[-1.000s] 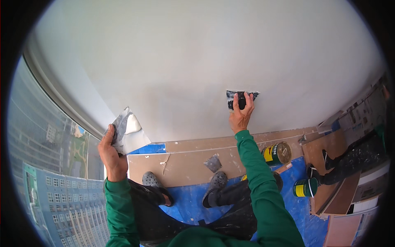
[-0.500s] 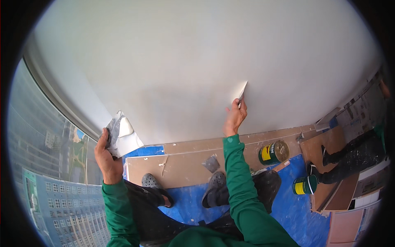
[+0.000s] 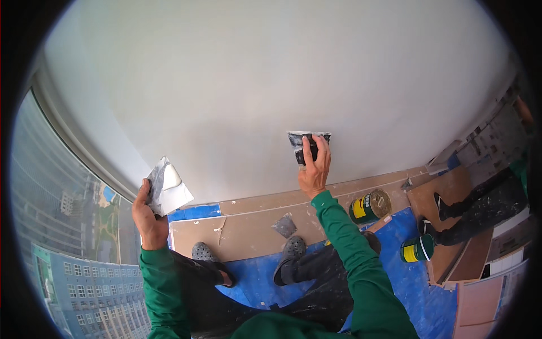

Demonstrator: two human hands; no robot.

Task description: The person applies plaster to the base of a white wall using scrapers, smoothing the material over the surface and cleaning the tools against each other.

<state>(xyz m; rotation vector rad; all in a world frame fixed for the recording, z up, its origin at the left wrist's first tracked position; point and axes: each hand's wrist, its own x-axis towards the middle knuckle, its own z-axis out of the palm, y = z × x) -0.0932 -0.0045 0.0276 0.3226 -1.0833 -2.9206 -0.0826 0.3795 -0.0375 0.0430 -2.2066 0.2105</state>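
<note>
A broad putty knife point(image 3: 299, 141) with a dark, putty-smeared face lies against the white wall point(image 3: 243, 85). My right hand point(image 3: 316, 169) grips it, fingers spread over its back and its wide edge pointing up the wall. On the left, my left hand point(image 3: 150, 223) is closed on a second flat putty blade point(image 3: 164, 195). White putty point(image 3: 171, 178) sits in a thick lump on that blade, which is held away from the wall near the window side. Its handle is hidden by my hand.
A tan board point(image 3: 248, 237) lies along the wall's foot, with a grey scraper-like piece point(image 3: 284, 226) on it. Blue sheeting point(image 3: 259, 282) covers the floor. A large green bucket point(image 3: 370, 207) and a smaller one point(image 3: 418, 248) stand right, near another person's legs point(image 3: 480, 212). A window point(image 3: 73, 186) borders the left.
My right hand has moved slightly left and down, and its putty knife has turned from edge-on to flat against the wall. My left hand stays nearly in place with its blade.
</note>
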